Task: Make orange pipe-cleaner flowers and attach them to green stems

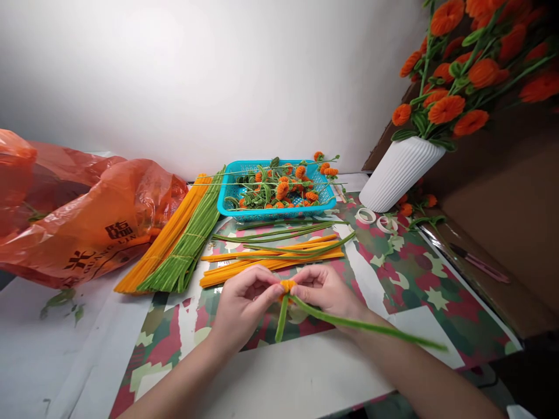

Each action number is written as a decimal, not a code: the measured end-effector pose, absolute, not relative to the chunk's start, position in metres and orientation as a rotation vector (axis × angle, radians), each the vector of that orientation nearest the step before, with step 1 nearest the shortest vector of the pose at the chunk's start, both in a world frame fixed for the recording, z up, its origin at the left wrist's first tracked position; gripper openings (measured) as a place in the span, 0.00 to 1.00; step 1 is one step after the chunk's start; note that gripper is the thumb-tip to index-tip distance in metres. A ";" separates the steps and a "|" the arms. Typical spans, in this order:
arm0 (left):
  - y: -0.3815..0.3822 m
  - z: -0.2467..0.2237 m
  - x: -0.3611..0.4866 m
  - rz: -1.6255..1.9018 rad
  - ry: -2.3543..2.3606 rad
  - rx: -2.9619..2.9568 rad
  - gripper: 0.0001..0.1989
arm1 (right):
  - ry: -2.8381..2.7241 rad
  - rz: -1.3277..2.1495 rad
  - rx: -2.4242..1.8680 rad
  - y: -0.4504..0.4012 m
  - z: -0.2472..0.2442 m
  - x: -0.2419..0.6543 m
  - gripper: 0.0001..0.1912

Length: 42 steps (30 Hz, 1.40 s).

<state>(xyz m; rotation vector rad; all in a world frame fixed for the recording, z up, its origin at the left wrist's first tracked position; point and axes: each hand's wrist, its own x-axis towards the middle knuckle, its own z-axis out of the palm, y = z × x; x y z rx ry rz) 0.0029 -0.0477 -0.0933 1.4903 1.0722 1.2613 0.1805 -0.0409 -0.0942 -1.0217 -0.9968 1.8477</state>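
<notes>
The counter (414,267) bears a camouflage print in green, maroon and cream, with a translucent orange bag (131,198), lettered in black, by its left edge and a turquoise basket (248,214) of orange-and-green flowers (282,189) at its far edge. Toward the near edge, a golden-yellow pipe-cleaner bloom (287,285) shows bright green stems (371,323); near the far right corner, the ribbed vase (399,174) is white.

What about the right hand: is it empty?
No, the right hand pinches the small yellow-orange piece opposite the left hand.

"GUANG LIN" on orange bag (94,203)
</notes>
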 end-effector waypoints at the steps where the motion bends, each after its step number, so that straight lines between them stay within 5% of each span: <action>1: -0.047 -0.093 0.003 1.230 1.077 1.409 0.07 | -1.066 1.727 -1.018 -0.041 -0.092 0.182 0.13; 6: -0.046 -0.095 0.001 1.079 0.985 1.147 0.14 | -1.445 1.092 -0.898 -0.042 -0.080 0.189 0.06; 10: -0.048 -0.095 0.002 1.041 0.888 1.145 0.15 | -1.588 1.017 -0.801 -0.045 -0.078 0.189 0.08; 17: -0.050 -0.093 0.000 1.131 0.858 1.293 0.01 | -1.563 1.119 -0.749 -0.048 -0.081 0.186 0.20; 21: -0.051 -0.094 -0.001 1.130 0.773 1.303 0.04 | -1.612 1.055 -0.754 -0.049 -0.085 0.185 0.14; 25: -0.052 -0.097 -0.002 1.150 0.808 1.374 0.15 | -1.721 0.884 -0.761 -0.048 -0.084 0.184 0.18; 31: -0.051 -0.099 -0.001 1.290 0.935 1.494 0.12 | -1.756 0.403 -0.907 -0.052 -0.078 0.184 0.21; 42: -0.055 -0.096 0.004 1.419 1.005 1.594 0.17 | -1.549 0.638 -0.964 -0.057 -0.090 0.175 0.07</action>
